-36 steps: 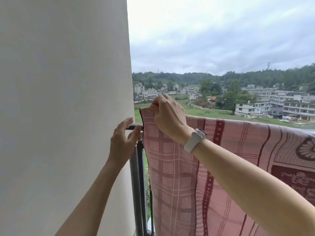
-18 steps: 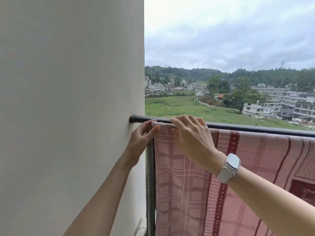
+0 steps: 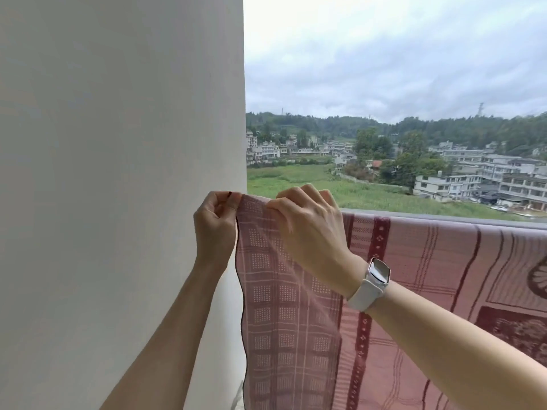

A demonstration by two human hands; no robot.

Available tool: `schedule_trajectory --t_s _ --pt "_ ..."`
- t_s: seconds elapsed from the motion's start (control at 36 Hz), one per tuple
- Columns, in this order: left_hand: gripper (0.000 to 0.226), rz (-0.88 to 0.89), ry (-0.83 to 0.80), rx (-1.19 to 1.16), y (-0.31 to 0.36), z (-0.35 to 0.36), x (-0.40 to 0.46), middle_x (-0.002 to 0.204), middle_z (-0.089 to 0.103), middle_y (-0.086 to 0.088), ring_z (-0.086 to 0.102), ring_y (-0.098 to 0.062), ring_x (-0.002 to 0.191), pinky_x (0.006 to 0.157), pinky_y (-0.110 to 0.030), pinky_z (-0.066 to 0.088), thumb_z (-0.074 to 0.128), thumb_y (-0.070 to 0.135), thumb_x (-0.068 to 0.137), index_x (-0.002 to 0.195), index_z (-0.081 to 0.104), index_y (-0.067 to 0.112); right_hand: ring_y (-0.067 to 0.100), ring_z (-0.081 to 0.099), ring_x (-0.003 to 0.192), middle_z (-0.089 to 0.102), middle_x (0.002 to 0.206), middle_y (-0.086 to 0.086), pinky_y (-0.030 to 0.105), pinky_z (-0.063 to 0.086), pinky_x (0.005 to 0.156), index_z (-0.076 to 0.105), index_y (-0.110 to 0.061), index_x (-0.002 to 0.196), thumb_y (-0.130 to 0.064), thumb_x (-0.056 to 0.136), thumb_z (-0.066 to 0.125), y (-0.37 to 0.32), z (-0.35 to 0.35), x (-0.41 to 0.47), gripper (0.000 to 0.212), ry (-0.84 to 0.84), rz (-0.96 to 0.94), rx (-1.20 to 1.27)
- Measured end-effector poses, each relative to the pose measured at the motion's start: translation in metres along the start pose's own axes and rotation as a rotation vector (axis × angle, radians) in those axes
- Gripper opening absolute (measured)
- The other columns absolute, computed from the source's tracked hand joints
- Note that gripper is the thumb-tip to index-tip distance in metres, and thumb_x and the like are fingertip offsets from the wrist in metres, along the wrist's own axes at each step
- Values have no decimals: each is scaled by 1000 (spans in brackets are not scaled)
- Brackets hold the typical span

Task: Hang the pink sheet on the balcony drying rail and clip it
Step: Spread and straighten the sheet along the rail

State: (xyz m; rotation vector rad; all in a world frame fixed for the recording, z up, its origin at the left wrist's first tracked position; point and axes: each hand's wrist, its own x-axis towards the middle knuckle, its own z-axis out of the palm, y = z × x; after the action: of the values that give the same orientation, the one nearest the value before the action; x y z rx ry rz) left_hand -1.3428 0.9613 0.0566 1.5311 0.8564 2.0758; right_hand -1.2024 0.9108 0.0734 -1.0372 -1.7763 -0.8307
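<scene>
The pink sheet [image 3: 296,306], patterned with dark red checks and bands, hangs over the balcony rail [image 3: 473,218] and drapes down towards me. My left hand [image 3: 214,226] pinches the sheet's top left corner right beside the wall. My right hand [image 3: 307,229], with a white watch on its wrist, grips the top edge just to the right of it. Under both hands the cloth hides the rail; a grey strip of rail shows only to the right. No clip is visible.
A plain white wall [image 3: 118,173] fills the left half of the view, close to the sheet's left edge. Beyond the rail lie a green field [image 3: 296,179], buildings and wooded hills under a cloudy sky.
Both hands have lifted the sheet's left top edge, which now covers the rail end that was bare before. My left hand went from touching the rail to pinching the corner.
</scene>
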Motion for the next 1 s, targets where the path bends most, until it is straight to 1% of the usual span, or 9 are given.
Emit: schedule_trajectory --t_s 0.11,0.28,0.42,0.47,0.56,0.64,0.81,0.92,1.0 --pt "12 -209 -313 -137 -18 -18 -17 87 69 5 65 -9 82 75 -28 50 54 28 89 94 63 21 25 58 109 64 114 4 44 35 98 64 -16 110 -13 76 64 -4 20 -21 34 -106 -45 -101" --pt "51 -419 -707 -202 -56 -39 -54 123 60 -15 58 -31 113 98 -48 45 63 32 84 128 47 10 27 25 139 34 147 14 54 14 113 51 -13 130 -15 82 51 -4 29 -77 48 -181 -164 -177" --pt "48 -589 -867 -132 -75 -52 -76 128 58 10 52 -6 119 91 -21 45 56 19 91 136 40 23 28 23 139 33 147 14 56 17 112 48 -15 129 -25 84 40 -12 39 -129 47 -397 -153 -226" --pt "57 -649 -858 -134 -83 -57 -81 126 59 15 51 1 118 91 -24 40 64 34 82 134 43 21 28 23 139 33 147 14 57 17 111 47 -15 130 -25 83 41 -11 43 -149 48 -453 -153 -220" --pt "83 -680 -727 -216 -96 -64 -86 127 59 -3 53 -14 120 99 -41 36 78 51 62 127 50 9 27 20 140 30 148 13 57 17 110 46 -16 132 -27 85 39 -11 44 -171 48 -536 -126 -209" --pt "71 -669 -530 -275 -109 -68 -95 103 68 -11 63 -23 102 102 -45 39 84 49 52 98 63 0 26 17 141 27 150 13 57 17 111 47 -17 132 -26 86 39 -16 45 -182 48 -574 -108 -196" --pt "8 -523 -321 -91 -108 -70 -99 83 66 -8 62 -13 76 75 -25 50 62 15 86 83 62 7 27 21 140 30 148 13 57 18 111 46 -15 131 -21 85 44 -28 49 -183 47 -487 -109 -127" --pt "16 -497 -215 -110 -104 -67 -112 80 66 -6 63 -7 63 57 -18 50 55 17 90 95 59 2 27 22 140 32 148 13 57 17 111 46 -15 132 -21 84 45 -31 54 -190 48 -515 -96 -125" --pt "32 -609 -349 -101 -117 -68 -134 96 69 -9 68 -19 81 70 -29 55 58 29 89 109 55 4 27 19 140 31 148 12 57 14 111 45 -16 132 -26 85 40 -30 58 -216 48 -656 -107 -166"
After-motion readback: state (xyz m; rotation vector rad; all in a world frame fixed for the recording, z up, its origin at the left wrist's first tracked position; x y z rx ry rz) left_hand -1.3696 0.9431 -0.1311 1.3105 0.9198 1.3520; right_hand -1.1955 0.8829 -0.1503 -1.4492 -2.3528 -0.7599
